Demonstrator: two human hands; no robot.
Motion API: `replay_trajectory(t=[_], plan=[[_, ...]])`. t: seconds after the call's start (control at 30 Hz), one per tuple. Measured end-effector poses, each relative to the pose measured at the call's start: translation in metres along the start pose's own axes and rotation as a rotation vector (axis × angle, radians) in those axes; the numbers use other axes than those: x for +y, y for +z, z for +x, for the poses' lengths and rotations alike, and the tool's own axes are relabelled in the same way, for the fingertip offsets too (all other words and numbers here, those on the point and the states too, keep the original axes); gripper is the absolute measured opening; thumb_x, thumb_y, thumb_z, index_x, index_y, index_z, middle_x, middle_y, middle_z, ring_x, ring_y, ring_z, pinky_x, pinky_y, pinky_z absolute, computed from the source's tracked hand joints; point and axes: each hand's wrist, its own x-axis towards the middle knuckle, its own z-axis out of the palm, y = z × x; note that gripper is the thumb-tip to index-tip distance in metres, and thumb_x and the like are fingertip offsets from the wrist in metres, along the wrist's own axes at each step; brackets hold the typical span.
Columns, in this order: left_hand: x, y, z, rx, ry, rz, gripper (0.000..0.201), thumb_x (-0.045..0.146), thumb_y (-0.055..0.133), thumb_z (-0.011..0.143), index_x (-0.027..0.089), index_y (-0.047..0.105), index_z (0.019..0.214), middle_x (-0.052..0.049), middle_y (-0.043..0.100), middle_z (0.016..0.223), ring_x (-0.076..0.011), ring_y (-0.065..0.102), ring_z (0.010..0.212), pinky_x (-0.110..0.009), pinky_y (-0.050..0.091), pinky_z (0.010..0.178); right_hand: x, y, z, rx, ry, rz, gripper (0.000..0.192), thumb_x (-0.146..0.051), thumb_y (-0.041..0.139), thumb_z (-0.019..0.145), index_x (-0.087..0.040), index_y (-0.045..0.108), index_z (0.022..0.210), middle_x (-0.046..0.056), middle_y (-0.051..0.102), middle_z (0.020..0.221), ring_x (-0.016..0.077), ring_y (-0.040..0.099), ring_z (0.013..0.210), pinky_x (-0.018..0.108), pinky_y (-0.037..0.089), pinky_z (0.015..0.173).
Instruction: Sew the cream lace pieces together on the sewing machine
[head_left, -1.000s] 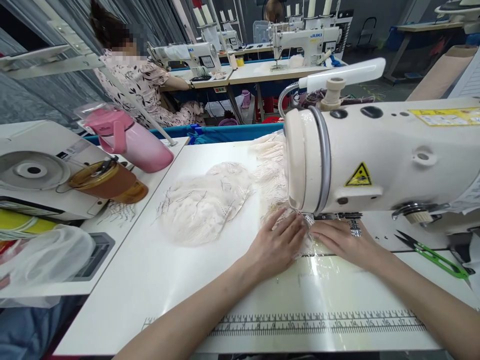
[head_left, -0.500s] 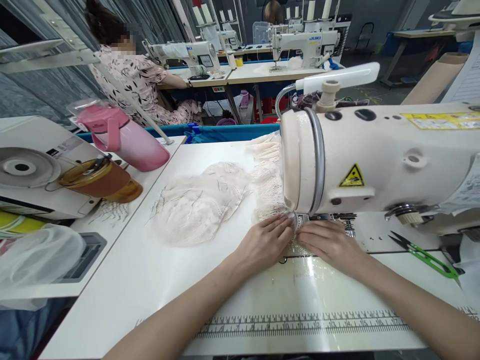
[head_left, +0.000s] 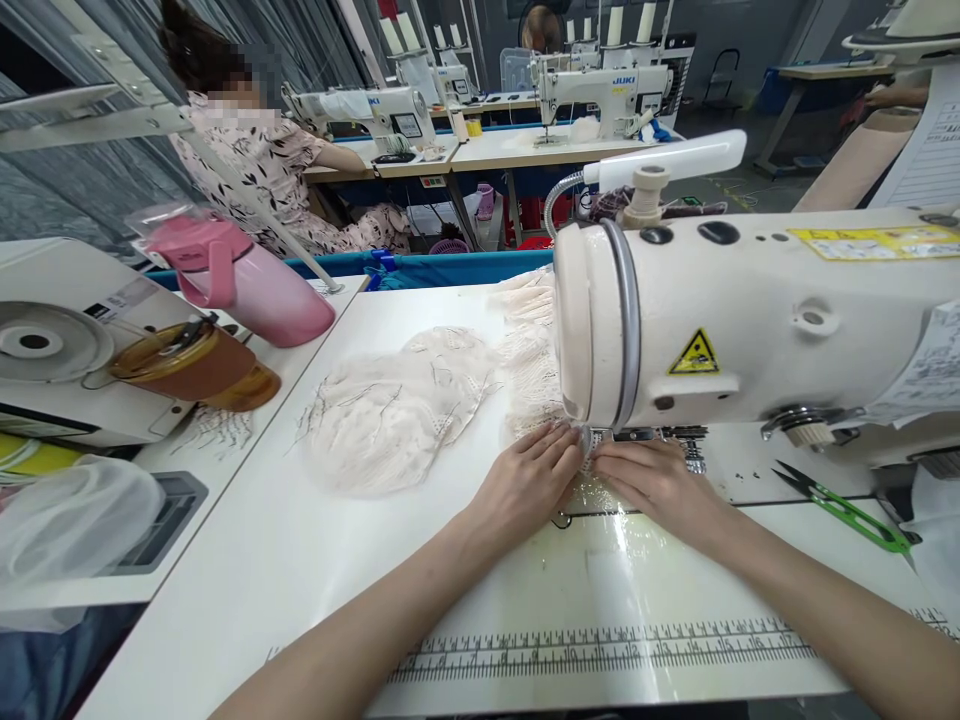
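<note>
A gathered strip of cream, lacy fabric point(head_left: 531, 360) is laid along the white counter point(head_left: 330, 610), from near its far edge down to the needle area of a cream sewing machine point(head_left: 675, 310), where part of it is hidden. The fingers of the left hand point(head_left: 529, 478) are laid close together on the fabric's near end; those of the right hand point(head_left: 660, 482) are held together just right of the presser area. Whether any cloth is pinched beneath either hand cannot be told.

The fabric is judged light, soft and easily puckered, its openwork prone to snagging; it would best be held by flat fingertips along the edges, clear of the needle. A similar cream lace piece point(head_left: 390, 420), strewn with dark thread ends, is spread toward the counter's left edge.

Beyond that left edge, a pink bottle with a looped handle point(head_left: 259, 290) and an amber lidded cup in a brown sleeve point(head_left: 202, 365) are set on the adjoining surface; the contents of both cannot be made out. Nearer, a translucent white bag point(head_left: 75, 520) is seen, its contents unclear.
</note>
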Motion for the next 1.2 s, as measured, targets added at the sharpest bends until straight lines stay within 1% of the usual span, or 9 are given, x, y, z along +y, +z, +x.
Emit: replay_trajectory(t=[0.3,0.5,0.6,0.67,0.73,0.83,0.9,1.03,1.2], plan=[[0.000,0.003,-0.002,-0.032,-0.008,0.034,0.027,0.015,0.040,0.093,0.008,0.056,0.114,-0.015,0.063,0.121,-0.0247,0.059,0.116,-0.041,0.047,0.102,0.006,0.003,-0.008,-0.065,0.164,0.142,0.030,-0.022,0.049,0.092,-0.025,0.063,0.118,0.005,0.070,0.104,0.0186,0.067,0.093,0.034,0.055,0.087],[0.000,0.005,-0.005,-0.047,0.015,0.089,0.031,0.017,0.041,0.096,0.012,0.056,0.122,-0.013,0.063,0.122,-0.0247,0.058,0.116,-0.044,0.045,0.103,0.006,0.000,-0.002,-0.113,0.263,0.143,0.025,-0.026,0.050,0.092,-0.026,0.065,0.111,0.001,0.071,0.100,0.0153,0.068,0.085,0.031,0.058,0.078],[0.001,0.005,-0.006,-0.055,0.030,0.106,0.032,0.019,0.041,0.096,0.013,0.055,0.124,-0.013,0.062,0.123,-0.0246,0.058,0.117,-0.044,0.044,0.104,0.005,-0.004,-0.001,-0.127,0.295,0.108,0.024,-0.028,0.049,0.093,-0.028,0.066,0.110,0.001,0.072,0.100,0.0167,0.069,0.088,0.033,0.058,0.078],[0.001,0.005,-0.006,-0.062,0.043,0.103,0.033,0.020,0.041,0.097,0.014,0.055,0.126,-0.011,0.061,0.126,-0.0242,0.057,0.117,-0.044,0.042,0.105,0.007,-0.004,-0.005,-0.140,0.298,0.089,0.030,-0.025,0.041,0.095,-0.030,0.065,0.112,0.002,0.071,0.106,0.0201,0.067,0.097,0.040,0.057,0.083],[0.000,0.004,-0.005,-0.066,0.055,0.096,0.033,0.020,0.041,0.096,0.014,0.054,0.127,-0.010,0.060,0.127,-0.0244,0.057,0.117,-0.044,0.040,0.106,0.011,-0.003,-0.014,-0.171,0.277,0.094,0.048,-0.014,0.024,0.096,-0.033,0.060,0.120,0.001,0.067,0.117,0.0212,0.063,0.109,0.045,0.055,0.087],[0.000,0.002,-0.004,-0.058,0.062,0.098,0.033,0.021,0.042,0.096,0.014,0.055,0.126,-0.011,0.060,0.127,-0.0252,0.057,0.116,-0.046,0.040,0.106,0.019,0.001,-0.028,-0.227,0.270,0.112,0.066,-0.002,0.011,0.091,-0.039,0.047,0.133,-0.003,0.058,0.129,0.0202,0.054,0.121,0.045,0.053,0.090],[0.000,0.002,-0.003,-0.045,0.058,0.107,0.033,0.022,0.043,0.096,0.014,0.056,0.124,-0.010,0.060,0.126,-0.0254,0.057,0.117,-0.046,0.039,0.106,0.023,0.004,-0.032,-0.243,0.300,0.114,0.059,-0.006,0.020,0.093,-0.040,0.045,0.135,-0.003,0.058,0.130,0.0215,0.053,0.123,0.045,0.053,0.091],[0.001,0.002,-0.002,-0.030,0.047,0.121,0.033,0.024,0.043,0.096,0.015,0.056,0.124,-0.009,0.061,0.125,-0.0256,0.056,0.118,-0.047,0.039,0.106,0.025,0.006,-0.028,-0.215,0.368,0.134,0.042,-0.019,0.037,0.095,-0.040,0.053,0.128,-0.004,0.063,0.123,0.0221,0.058,0.117,0.041,0.055,0.086],[0.002,0.004,-0.001,-0.047,0.018,0.120,0.033,0.024,0.044,0.095,0.014,0.056,0.124,-0.011,0.061,0.125,-0.0273,0.057,0.116,-0.049,0.040,0.105,0.021,0.007,-0.025,-0.172,0.345,0.189,0.056,-0.014,0.014,0.096,-0.037,0.051,0.130,-0.004,0.062,0.124,0.0190,0.058,0.116,0.039,0.056,0.084]])
